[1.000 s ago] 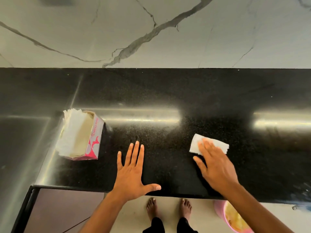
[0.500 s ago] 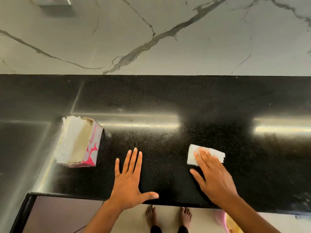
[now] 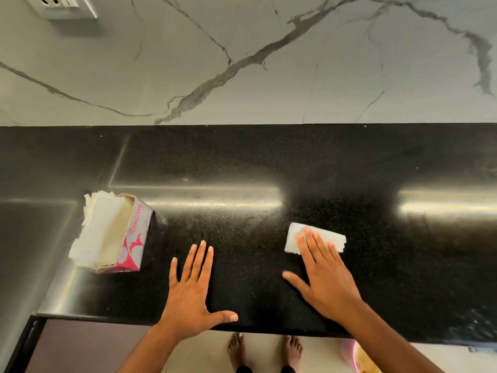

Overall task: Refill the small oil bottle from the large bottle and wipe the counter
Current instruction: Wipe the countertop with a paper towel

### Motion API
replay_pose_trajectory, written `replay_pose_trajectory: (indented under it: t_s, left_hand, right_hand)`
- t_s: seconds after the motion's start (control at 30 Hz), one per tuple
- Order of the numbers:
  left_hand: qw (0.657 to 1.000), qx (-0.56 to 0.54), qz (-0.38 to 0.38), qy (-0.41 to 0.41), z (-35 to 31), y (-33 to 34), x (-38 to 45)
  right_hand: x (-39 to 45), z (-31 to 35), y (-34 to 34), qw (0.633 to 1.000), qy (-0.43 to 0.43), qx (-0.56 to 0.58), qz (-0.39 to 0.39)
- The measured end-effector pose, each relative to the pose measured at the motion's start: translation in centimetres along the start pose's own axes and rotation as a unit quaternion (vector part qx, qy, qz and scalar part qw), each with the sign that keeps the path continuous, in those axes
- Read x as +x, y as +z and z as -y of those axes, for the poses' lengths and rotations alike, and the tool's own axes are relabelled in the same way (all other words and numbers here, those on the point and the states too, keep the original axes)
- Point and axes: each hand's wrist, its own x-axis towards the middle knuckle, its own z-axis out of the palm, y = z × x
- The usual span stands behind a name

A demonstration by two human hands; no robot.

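Step in hand: wiping the tabletop [image 3: 349, 162], which is the second half of the task.
Right hand [image 3: 326, 278]: fingers straight and spread, laid flat on a folded white tissue [image 3: 333, 239] and pressing it to the black stone; nothing is curled round it.
Left hand [image 3: 189, 289]: flat on the stone with fingers stretched and thumb out toward the front edge, holding nothing; it looks like a brace.
Tissue: lies right of the middle of the tabletop, nearer the front edge than the back wall, its far end showing past the fingertips.
Tissue box [image 3: 118, 235]: stands open toward the left end of the tabletop, sheets bulging out of its top, well apart from both hands.
Oil bottles: neither the small nor the large one is in view, so whether the refill is finished cannot be read here; their absence from the tabletop suggests that part is over or set aside.
Surface: glossy with bright streaks of reflected light; no pool of oil shows, though a thin film would be hard to tell from glare.
Done, as judged: tissue taken and wiping under way.
Left, as judged: the remaining stretch of tabletop, chiefly the right end and the strip along the back wall, then getting rid of the tissue.
Below the front edge: bare feet [image 3: 265, 351] on a pale floor.
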Motion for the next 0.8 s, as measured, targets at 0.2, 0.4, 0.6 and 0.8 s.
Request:
replay_pose_trajectory:
  t_s: [0.2, 0.4, 0.6, 0.8]
  left_hand:
    - [1.000, 0.005, -0.005, -0.006, -0.2, -0.1, 0.0]
    - [1.000, 0.011, 0.000, -0.016, -0.3, -0.1, 0.0]
    - [1.000, 0.022, 0.011, -0.015, -0.6, -0.5, -0.1]
    - [1.000, -0.003, -0.006, -0.004, -0.2, -0.4, -0.3]
  right_hand:
    - [4.4, 5.7, -1.3, 0.995, -0.091, 0.013, 0.037]
    - [0.1, 0.8, -0.5, 0.993, -0.120, -0.008, -0.004]
    - [9.3, 4.4, -3.5, 0.998, -0.049, 0.026, 0.009]
    - [3.7, 8.1, -0.6, 0.983, -0.179, 0.009, 0.025]
